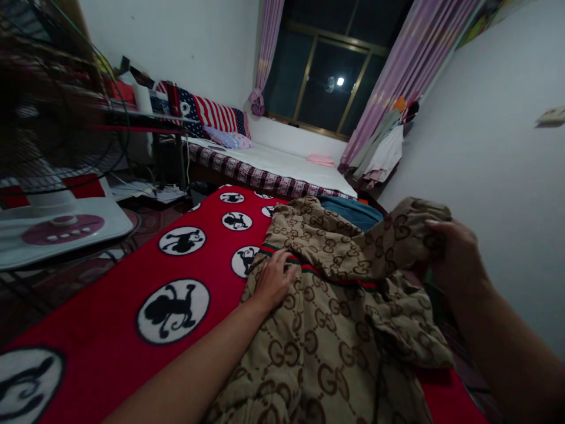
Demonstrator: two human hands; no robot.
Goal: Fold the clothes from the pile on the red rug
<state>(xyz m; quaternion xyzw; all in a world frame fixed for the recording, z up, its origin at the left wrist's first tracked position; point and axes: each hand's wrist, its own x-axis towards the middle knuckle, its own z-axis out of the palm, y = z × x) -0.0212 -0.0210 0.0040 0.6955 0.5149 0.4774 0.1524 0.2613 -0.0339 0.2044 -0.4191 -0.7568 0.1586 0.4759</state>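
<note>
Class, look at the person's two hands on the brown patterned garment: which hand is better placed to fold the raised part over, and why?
Probably the right hand: it grips a lifted part of the brown patterned garment. The left hand lies flat on the cloth, near the red blanket.

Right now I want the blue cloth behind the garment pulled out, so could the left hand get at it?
Probably yes. The left hand lies flat on the tan patterned garment; the blue cloth lies just beyond, its top uncovered. Only the garment's bunched folds lie between.
</note>
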